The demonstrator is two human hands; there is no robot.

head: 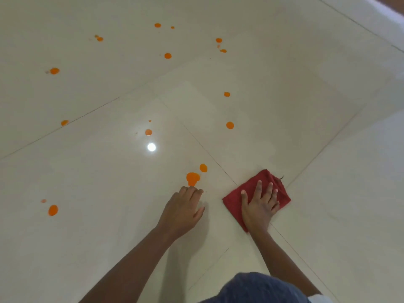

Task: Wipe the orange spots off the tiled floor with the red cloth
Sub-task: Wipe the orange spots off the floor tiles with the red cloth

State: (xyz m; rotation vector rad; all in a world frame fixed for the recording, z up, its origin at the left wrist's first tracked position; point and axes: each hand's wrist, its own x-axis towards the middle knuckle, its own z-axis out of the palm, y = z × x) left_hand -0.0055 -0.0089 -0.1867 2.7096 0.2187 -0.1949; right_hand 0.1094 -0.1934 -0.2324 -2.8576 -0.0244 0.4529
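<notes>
The red cloth (234, 199) lies flat on the glossy cream tiled floor (306, 127), where several tile seams meet. My right hand (260, 204) presses on it with fingers spread straight. My left hand (183, 208) rests on the bare floor to the cloth's left, fingers bent at the tips, holding nothing. Just beyond its fingertips sits a large orange spot (192, 178) with a smaller one (203, 167) above it. Several more orange spots are scattered farther off, such as one (230, 125) ahead and one (53, 210) at the left.
A bright lamp reflection (151, 147) glares on the tile ahead. A raised white step or ledge (376, 22) runs along the far right. My knee in dark blue fabric (258, 287) shows at the bottom edge.
</notes>
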